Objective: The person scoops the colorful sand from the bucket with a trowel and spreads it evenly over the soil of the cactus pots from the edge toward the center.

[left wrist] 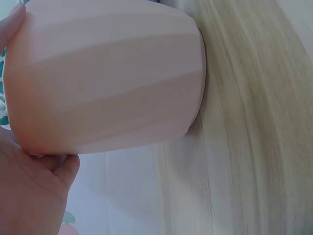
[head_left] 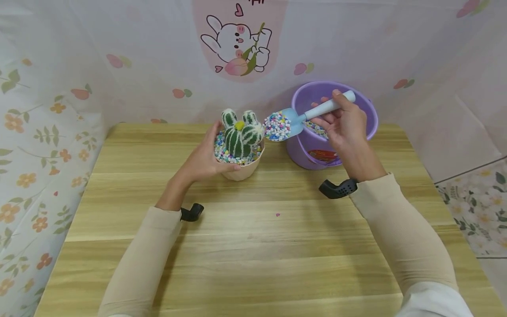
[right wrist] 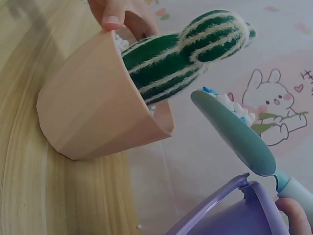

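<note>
- Head view: my right hand (head_left: pixel 343 125) pinches the handle of the blue scoop (head_left: pixel 295 121), whose blade is heaped with coloured pebbles (head_left: pixel 276 126) just beside the rim of the pink pot (head_left: pixel 242 171). My left hand (head_left: pixel 206 160) cups the pot's side, fingers curled round it. The pot sits on the tabletop (head_left: pixel 253 246), the purple bucket (head_left: pixel 358 112) just behind the scoop. I judge the heap could spill over the blade's edge if I tilt before it is above the pot; one stray pebble (head_left: pixel 277 215) already lies on the wood.
- Left wrist view: the pot wall (left wrist: pixel 107 73) fills the frame, my palm (left wrist: pixel 29 196) against it. A looser hold might let it slide.
- Right wrist view: the toy cactus (right wrist: pixel 186 54) leans toward the scoop blade (right wrist: pixel 230 132); bumping it could scatter pebbles.
</note>
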Demonstrator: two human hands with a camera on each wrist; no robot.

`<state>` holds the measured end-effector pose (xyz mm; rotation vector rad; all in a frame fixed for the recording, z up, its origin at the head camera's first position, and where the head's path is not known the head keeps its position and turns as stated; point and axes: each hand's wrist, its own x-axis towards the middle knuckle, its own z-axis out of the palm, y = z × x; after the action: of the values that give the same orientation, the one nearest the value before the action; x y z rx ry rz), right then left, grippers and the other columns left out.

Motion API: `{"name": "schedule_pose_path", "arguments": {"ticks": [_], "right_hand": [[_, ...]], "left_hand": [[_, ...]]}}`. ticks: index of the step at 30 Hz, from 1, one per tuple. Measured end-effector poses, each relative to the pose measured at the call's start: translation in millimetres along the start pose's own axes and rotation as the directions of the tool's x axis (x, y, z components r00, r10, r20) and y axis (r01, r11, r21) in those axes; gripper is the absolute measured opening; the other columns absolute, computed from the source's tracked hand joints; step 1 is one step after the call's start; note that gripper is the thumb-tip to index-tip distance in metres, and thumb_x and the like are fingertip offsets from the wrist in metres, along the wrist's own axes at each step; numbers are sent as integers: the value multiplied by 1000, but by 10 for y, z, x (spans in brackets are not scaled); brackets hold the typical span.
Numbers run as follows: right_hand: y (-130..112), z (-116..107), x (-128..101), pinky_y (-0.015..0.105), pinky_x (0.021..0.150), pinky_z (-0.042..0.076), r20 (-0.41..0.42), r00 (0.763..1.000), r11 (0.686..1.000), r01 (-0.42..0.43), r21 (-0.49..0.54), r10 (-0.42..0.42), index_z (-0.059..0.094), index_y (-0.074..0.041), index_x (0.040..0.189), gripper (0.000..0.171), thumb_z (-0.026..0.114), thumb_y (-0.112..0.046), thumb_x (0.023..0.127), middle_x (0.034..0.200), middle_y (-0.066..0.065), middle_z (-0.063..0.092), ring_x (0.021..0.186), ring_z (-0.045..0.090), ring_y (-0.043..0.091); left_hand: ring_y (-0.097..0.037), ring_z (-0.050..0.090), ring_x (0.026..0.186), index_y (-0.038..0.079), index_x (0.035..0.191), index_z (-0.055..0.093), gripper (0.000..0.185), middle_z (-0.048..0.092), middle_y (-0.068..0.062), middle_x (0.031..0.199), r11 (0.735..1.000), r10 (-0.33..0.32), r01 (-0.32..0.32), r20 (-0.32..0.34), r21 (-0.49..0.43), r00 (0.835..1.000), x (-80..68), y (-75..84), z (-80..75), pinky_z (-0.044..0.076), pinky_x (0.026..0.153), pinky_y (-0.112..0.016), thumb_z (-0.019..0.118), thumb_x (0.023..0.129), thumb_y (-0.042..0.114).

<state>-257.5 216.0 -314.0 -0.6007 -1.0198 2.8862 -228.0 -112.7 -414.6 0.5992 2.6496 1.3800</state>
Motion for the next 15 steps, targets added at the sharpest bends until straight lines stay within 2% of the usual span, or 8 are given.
{"name": "schedule_pose_path", "arguments": {"ticks": [5, 11, 12, 15], "right_hand": [[28, 35, 4, 59, 67, 53, -1, 1000, 1000, -6, -12, 6, 56, -2, 103, 19, 69, -5, 89, 84, 20, 65, 90, 69, 44], [68, 70, 8, 60, 70, 52, 6, 1000, 998, 9, -56, -9, 56, -1, 102, 18, 69, -5, 89, 84, 20, 64, 86, 69, 42], [74, 74, 10, 60, 70, 52, 8, 1000, 998, 12, -65, -12, 56, -1, 102, 18, 69, -5, 89, 84, 19, 64, 85, 69, 42], [81, 81, 14, 59, 69, 53, 10, 1000, 997, 17, -79, -16, 55, -1, 100, 18, 69, -5, 89, 83, 19, 64, 81, 70, 41]], "left_hand": [[-24, 26, 142, 19, 157, 2, 125, 18, -6, 158, 998, 19, -18, 24, -52, 1000, 40, -39, -24, 26, 115, -50, 87, 69, 41], [-26, 29, 139, 18, 157, 4, 122, 19, -9, 157, 995, 37, -32, 47, -94, 998, 87, -66, -45, 26, 114, -50, 89, 69, 27], [-27, 29, 139, 17, 157, 4, 122, 18, -10, 157, 995, 31, -26, 50, -97, 998, 90, -56, -48, 26, 114, -50, 89, 70, 25], [-31, 27, 140, 9, 156, 3, 119, 17, -16, 157, 993, 20, -12, 67, -114, 998, 37, 135, -101, 23, 115, -51, 86, 72, 15]]}}
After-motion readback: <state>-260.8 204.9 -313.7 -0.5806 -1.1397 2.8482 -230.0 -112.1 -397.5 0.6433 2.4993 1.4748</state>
